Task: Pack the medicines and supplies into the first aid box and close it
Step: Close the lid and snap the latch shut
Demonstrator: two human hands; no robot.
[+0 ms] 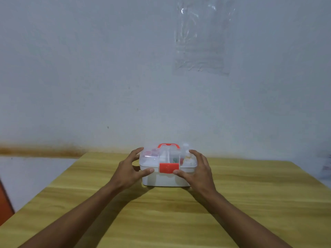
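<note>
Two hands (166,169), white box (165,178), red latch (168,167)

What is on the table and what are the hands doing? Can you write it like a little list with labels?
box: white first aid box with clear lid, lid down
latch: red latch on the front
handle: red handle on top
inside: small items seen through the lid, too blurry to name
left hand: left hand on the box's left end
right hand: right hand on its right end
table: wooden table
</note>
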